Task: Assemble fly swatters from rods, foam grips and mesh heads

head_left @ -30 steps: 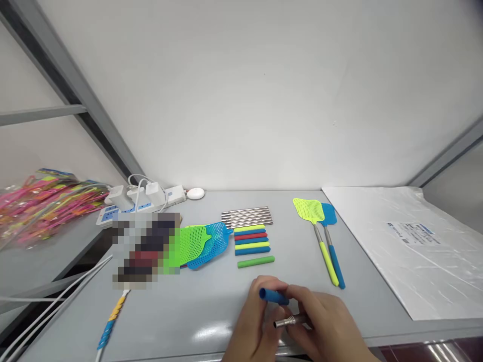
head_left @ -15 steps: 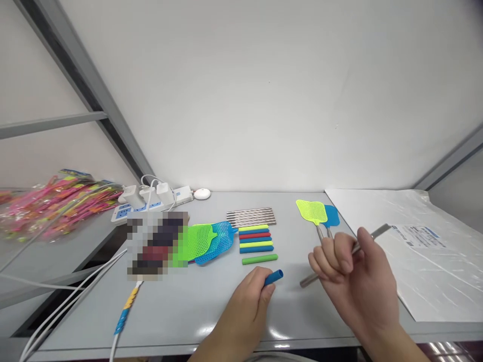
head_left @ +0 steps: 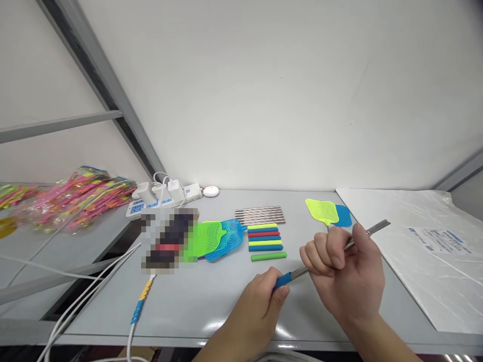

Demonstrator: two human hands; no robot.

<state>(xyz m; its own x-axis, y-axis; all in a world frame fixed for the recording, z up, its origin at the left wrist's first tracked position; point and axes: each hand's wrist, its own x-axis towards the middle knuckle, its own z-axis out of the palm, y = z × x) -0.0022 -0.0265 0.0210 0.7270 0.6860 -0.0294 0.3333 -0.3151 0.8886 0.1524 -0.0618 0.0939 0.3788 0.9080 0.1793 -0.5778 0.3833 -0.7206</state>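
Observation:
My left hand is closed round a blue foam grip sleeve, whose open end points right. My right hand is closed in a fist round a telescopic metal rod that slants up to the right. The rod's lower end meets the mouth of the blue sleeve. Both hands are just above the grey table, near its front edge. Loose coloured sleeves and a single green sleeve lie beyond my left hand. A row of metal rods lies behind them.
Green and blue swatter heads lie left of the sleeves. Two finished swatters lie behind my right hand. A plastic-wrapped white sheet covers the right side. A power strip with chargers, cables and bagged pink items are at left.
My right hand lowered the rod leftward until its end met the blue sleeve held by my left hand. A second ago both hands were close together near the front edge. The view shifted slightly.

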